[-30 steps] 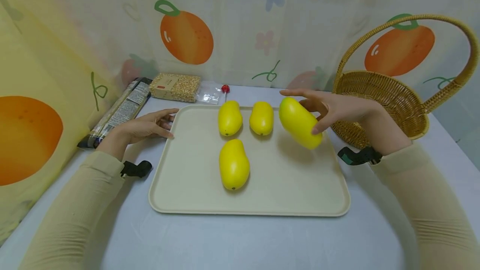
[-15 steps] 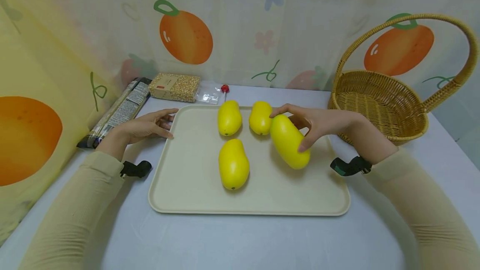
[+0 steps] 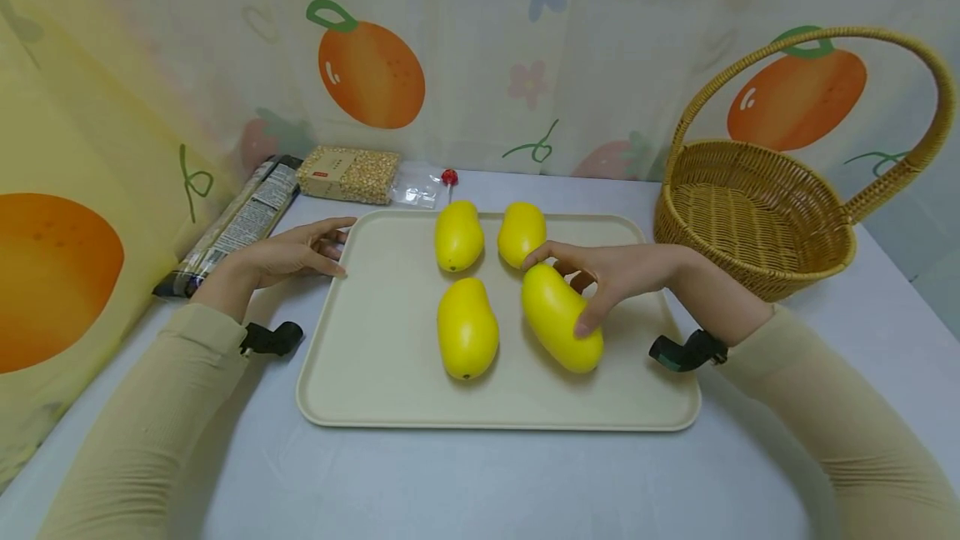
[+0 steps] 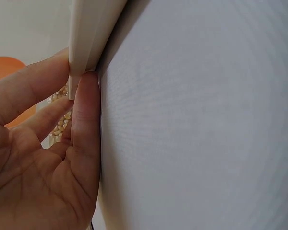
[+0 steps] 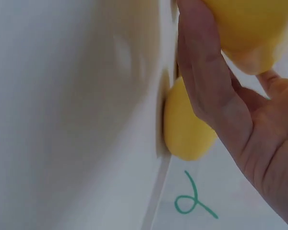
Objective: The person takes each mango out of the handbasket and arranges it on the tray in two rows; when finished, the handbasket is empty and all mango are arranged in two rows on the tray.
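Observation:
My right hand (image 3: 611, 273) grips a yellow mango (image 3: 558, 323), thumb on its near side and fingers over the far side. The fruit is tilted, low over the right half of a cream tray (image 3: 390, 398); whether it touches the tray I cannot tell. In the right wrist view the held mango (image 5: 259, 28) fills the top corner. Several more mangoes lie on the tray: one front mango (image 3: 467, 329), a back left mango (image 3: 459, 237) and a back right mango (image 3: 522, 235). At the tray's left edge, my left hand (image 3: 292, 248) holds the rim (image 4: 81, 52) between thumb and fingers.
A wicker basket (image 3: 667, 223) with a tall handle stands right of the tray. Behind the tray's left corner lie a pack of grains (image 3: 351, 175), a clear wrapper (image 3: 416, 188) and a red lollipop (image 3: 449, 177). A long dark packet (image 3: 232, 223) lies at the left.
My right hand has carried the mango left, nearer and lower, from the tray's back right to beside the front mango. The left hand stays at the tray's edge.

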Motion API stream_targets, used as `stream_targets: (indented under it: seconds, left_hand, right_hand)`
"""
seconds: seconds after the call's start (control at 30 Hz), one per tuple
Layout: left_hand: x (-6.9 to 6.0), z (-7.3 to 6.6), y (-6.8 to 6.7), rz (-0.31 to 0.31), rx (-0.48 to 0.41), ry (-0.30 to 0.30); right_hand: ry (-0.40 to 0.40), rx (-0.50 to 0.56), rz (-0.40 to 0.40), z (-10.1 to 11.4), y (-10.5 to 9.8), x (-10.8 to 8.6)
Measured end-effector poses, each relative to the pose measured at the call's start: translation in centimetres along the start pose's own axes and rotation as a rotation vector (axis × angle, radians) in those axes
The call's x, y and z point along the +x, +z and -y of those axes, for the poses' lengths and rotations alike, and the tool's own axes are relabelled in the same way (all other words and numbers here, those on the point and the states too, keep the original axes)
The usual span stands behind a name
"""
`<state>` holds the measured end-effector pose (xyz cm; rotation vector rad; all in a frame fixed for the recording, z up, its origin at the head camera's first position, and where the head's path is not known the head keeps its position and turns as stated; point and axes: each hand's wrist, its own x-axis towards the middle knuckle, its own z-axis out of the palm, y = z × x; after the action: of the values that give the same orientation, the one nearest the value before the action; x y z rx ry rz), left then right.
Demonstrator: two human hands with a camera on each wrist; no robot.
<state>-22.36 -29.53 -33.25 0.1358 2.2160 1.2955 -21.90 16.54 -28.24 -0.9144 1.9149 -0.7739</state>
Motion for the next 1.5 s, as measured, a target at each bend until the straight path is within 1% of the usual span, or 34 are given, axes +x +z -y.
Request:
stream_targets:
  seconds: [0.3, 0.47, 0.63, 0.9, 1.23, 1.5]
  left_hand:
    - [0.0, 0.0, 0.1, -0.001, 0.006, -0.011]
    - [0.0, 0.0, 0.1, -0.003, 0.005, -0.008]
    - [0.1, 0.0, 0.0, -0.002, 0.006, -0.01]
    - [0.1, 0.0, 0.0, -0.002, 0.008, -0.008]
    - [0.1, 0.0, 0.0, 0.0, 0.02, -0.002]
    - [0.1, 0.0, 0.0, -0.003, 0.019, -0.005]
  right_hand:
    - [0.083, 0.03, 0.002, 0.0, 1.1, 0.7]
    - [0.129, 0.033, -0.01, 0.0, 1.5, 0.9]
    - [0.146, 0.059, -0.012, -0.3, 1.8, 1.2]
    - [0.196, 0.162, -0.019, -0.4, 2.2, 1.5]
    - [0.262, 0.199, -0.069, 0.1, 2.6, 1.8]
    - [0.282, 0.204, -0.089, 0.3, 3.0, 2.0]
